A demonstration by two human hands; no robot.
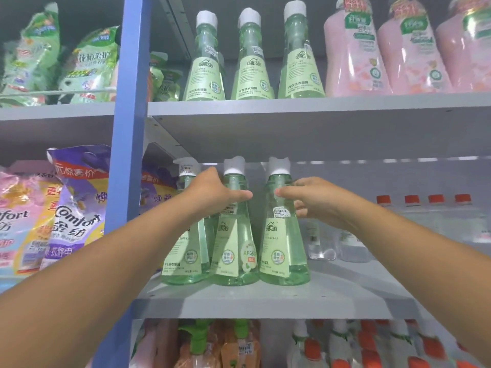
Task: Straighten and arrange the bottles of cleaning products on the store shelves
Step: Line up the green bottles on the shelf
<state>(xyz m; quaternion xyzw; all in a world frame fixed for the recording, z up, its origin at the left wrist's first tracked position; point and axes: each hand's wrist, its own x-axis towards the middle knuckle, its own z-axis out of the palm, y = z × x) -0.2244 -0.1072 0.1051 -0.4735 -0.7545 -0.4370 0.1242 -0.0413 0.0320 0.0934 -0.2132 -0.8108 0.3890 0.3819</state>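
Three green cone-shaped bottles with white caps stand upright in a row on the middle grey shelf (332,296). My left hand (212,192) grips the upper part of the middle bottle (233,251), thumb across its front. My right hand (310,197) holds the neck of the right bottle (281,248), thumb on its front, fingers behind. The left bottle (183,251) stands close against the middle one, partly hidden by my left wrist.
The shelf above (318,104) carries three more green bottles (252,65) and pink bottles (356,54). Clear bottles with red caps (422,216) stand at the back right. A blue upright post (125,144) borders the left; detergent bags (74,213) hang beyond it. Orange bottles fill the shelf below.
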